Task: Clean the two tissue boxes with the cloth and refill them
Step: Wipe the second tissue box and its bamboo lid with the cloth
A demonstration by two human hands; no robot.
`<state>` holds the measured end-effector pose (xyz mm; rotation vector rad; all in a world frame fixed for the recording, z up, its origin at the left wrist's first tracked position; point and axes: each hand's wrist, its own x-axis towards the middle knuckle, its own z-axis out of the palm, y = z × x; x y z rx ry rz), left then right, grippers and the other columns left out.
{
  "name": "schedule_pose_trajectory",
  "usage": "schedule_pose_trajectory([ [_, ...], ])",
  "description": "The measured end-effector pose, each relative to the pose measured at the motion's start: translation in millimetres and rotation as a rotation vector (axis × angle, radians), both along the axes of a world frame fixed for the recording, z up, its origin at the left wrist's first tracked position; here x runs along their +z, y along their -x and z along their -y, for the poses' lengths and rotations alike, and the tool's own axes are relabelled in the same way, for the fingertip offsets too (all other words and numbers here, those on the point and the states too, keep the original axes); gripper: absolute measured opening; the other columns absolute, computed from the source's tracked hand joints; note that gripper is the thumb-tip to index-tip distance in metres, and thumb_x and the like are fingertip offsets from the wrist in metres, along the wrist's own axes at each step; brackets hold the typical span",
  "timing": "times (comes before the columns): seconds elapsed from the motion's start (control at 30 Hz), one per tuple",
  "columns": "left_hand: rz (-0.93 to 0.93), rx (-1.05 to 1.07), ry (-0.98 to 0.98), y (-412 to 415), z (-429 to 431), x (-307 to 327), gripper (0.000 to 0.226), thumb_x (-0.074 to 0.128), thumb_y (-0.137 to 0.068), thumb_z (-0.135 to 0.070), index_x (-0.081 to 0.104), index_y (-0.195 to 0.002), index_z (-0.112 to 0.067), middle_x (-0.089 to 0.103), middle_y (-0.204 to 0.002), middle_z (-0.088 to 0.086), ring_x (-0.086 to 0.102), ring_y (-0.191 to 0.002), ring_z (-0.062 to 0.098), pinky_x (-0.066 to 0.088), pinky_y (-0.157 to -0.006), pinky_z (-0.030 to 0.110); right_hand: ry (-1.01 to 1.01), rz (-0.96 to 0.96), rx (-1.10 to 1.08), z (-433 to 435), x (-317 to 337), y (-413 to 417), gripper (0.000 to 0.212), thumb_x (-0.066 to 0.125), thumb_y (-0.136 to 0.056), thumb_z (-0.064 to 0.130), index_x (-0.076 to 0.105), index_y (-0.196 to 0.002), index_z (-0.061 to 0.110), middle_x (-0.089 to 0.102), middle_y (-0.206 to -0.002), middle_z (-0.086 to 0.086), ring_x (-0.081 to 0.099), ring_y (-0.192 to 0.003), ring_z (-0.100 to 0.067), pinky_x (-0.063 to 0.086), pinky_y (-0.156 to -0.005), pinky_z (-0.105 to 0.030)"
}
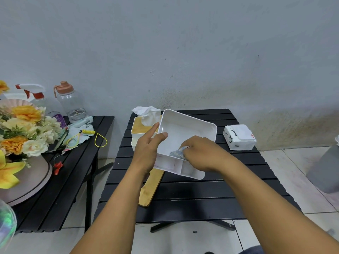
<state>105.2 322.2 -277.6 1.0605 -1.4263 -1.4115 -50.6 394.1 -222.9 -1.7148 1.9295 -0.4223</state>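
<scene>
Two bare forearms reach forward from the bottom of the view over a black slatted table (201, 191). Tilted above the table's middle is an open white tissue box (185, 132), its hollow facing the camera. Its left wall is pinched by the left hand (146, 153), thumb inside the rim and fingers behind, the forefinger stretched up past the edge. Inside the box, near the low divider that splits off two small front compartments, the right hand (200, 154) is closed around a crumpled bluish cloth (178, 153) and presses it against the box floor. Beneath the box, a bamboo lid (150, 187) lies flat on the slats, its near end reaching close to the table's front-left edge. Just behind the left hand stands the second tissue box (139, 132), white with a bamboo top and a tissue (148, 114) standing out of its slot. A white tissue pack (239, 137) sits at the table's right edge, well apart from the hands. Bare slats lie open in front of the box and to its right. On a separate black table (60, 180) to the left are flowers (23, 129), a spray bottle (34, 96) and a water bottle (71, 103).
</scene>
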Motion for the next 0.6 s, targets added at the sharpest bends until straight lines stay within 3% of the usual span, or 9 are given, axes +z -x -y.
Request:
schedule_pose_trajectory([
  [0.07, 0.016, 0.025, -0.011, 1, 1, -4, 0.068, 0.063, -0.075, -0.068, 0.057, -0.141, -0.051, 0.06, -0.146, -0.011, 0.055, -0.136, 0.021, 0.041, -0.115, 0.057, 0.044, 0.132, -0.049, -1, 5, 1, 0.02, 0.04, -0.082, 0.015, 0.051, -0.066, 0.009, 0.054, -0.06, -0.005, 0.056, -0.059, -0.026, 0.041, -0.058, -0.03],
  [0.17, 0.004, 0.078, -0.078, 3, 2, -5, 0.064, 0.065, -0.075, -0.067, 0.062, -0.135, -0.047, 0.066, -0.139, -0.011, 0.059, -0.132, 0.024, 0.044, -0.113, 0.056, 0.175, 0.319, -0.208, 0, 11, 5, 0.027, 0.042, -0.084, 0.013, 0.058, -0.063, 0.008, 0.056, -0.055, -0.005, 0.054, -0.047, -0.022, 0.044, -0.048, -0.025],
  [0.27, -0.037, 0.146, -0.211, 4, -1, 3, 0.035, 0.061, -0.086, -0.058, 0.073, -0.114, -0.04, 0.076, -0.119, -0.003, 0.07, -0.113, 0.029, 0.055, -0.09, 0.044, 0.446, 0.533, -0.444, 0, 17, 13, 0.033, 0.046, -0.083, 0.011, 0.045, -0.051, 0.017, 0.042, -0.05, 0.002, 0.039, -0.045, -0.019, 0.036, -0.05, -0.028],
  [0.33, -0.038, 0.148, -0.301, 4, 0, 5, 0.028, 0.056, -0.093, -0.057, 0.071, -0.107, -0.038, 0.077, -0.112, 0.001, 0.073, -0.1, 0.028, 0.055, -0.079, 0.043, 0.637, 0.515, -0.544, -3, 20, 19, 0.032, 0.045, -0.086, 0.012, 0.036, -0.056, 0.019, 0.035, -0.049, 0.01, 0.033, -0.052, -0.016, 0.028, -0.055, -0.029],
  [0.4, -0.052, 0.15, -0.36, 4, 0, 9, 0.032, 0.054, -0.093, -0.06, 0.067, -0.109, -0.036, 0.076, -0.109, 0.002, 0.072, -0.099, 0.027, 0.057, -0.085, 0.048, 0.769, 0.445, -0.558, -9, 20, 16, 0.027, 0.044, -0.089, 0.015, 0.051, -0.064, 0.022, 0.044, -0.052, 0.013, 0.038, -0.055, -0.011, 0.028, -0.053, -0.028],
  [0.43, -0.065, 0.153, -0.384, 5, 1, 11, 0.033, 0.054, -0.093, -0.061, 0.066, -0.109, -0.036, 0.076, -0.106, 0.002, 0.071, -0.098, 0.027, 0.057, -0.089, 0.051, 0.823, 0.415, -0.542, -12, 17, 12, 0.024, 0.044, -0.089, 0.018, 0.063, -0.075, 0.023, 0.053, -0.062, 0.016, 0.046, -0.062, -0.009, 0.034, -0.056, -0.027],
  [0.5, -0.085, 0.151, -0.421, 8, 1, 15, 0.034, 0.052, -0.093, -0.063, 0.064, -0.106, -0.034, 0.073, -0.101, 0.004, 0.07, -0.093, 0.027, 0.058, -0.088, 0.051, 0.914, 0.317, -0.489, -15, 3, 5, 0.036, 0.043, -0.087, 0.023, 0.072, -0.108, 0.02, 0.069, -0.1, 0.009, 0.061, -0.093, -0.014, 0.047, -0.078, -0.029],
  [0.6, -0.089, 0.139, -0.449, 11, -2, 20, 0.042, 0.054, -0.09, -0.065, 0.065, -0.111, -0.031, 0.074, -0.101, 0.007, 0.071, -0.091, 0.028, 0.061, -0.077, 0.045, 0.984, 0.053, -0.31, -17, -29, -6, 0.046, 0.043, -0.089, 0.021, 0.065, -0.129, 0.011, 0.06, -0.135, -0.007, 0.051, -0.131, -0.026, 0.038, -0.108, -0.029],
])
